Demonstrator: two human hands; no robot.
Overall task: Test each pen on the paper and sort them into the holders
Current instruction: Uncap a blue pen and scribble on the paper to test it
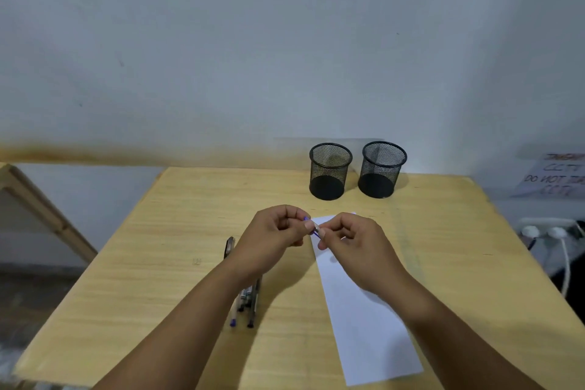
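Two hands, the left hand point(274, 233) and right hand point(354, 239), pinched one pen point(314, 227) between them above the paper point(364, 310), holders point(329, 171) empty at twelve o'clock. Its cap looked half-pulled; a jerk could fling it among the spare pens point(248, 298) at seven o'clock.

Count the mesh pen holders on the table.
2. The left holder and the right holder stand side by side at the far edge of the table, beyond the paper. None seem hidden.
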